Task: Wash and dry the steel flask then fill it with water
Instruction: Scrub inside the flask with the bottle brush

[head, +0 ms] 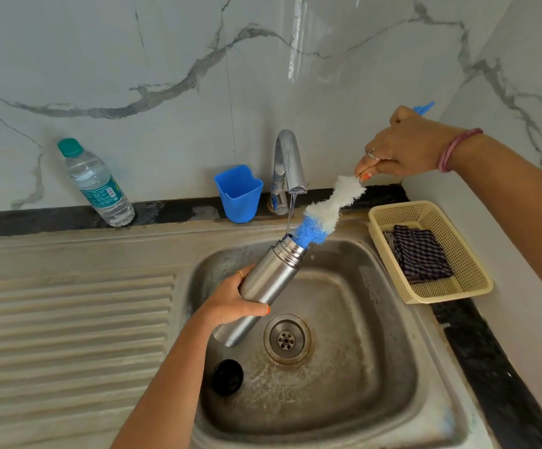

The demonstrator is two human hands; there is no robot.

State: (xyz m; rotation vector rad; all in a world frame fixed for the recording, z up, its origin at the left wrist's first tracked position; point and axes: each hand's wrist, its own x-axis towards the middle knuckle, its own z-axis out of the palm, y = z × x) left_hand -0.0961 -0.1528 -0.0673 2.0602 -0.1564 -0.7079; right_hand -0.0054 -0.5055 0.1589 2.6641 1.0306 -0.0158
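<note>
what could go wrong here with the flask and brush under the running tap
1. The left hand holds the wet steel flask tilted over the sink; it could slip and drop.
2. The tap runs onto the flask mouth where the bottle brush enters, so water may splash toward the basket holding the checked cloth.
3. The black cap lies in the sink basin and could slide toward the drain.
</note>
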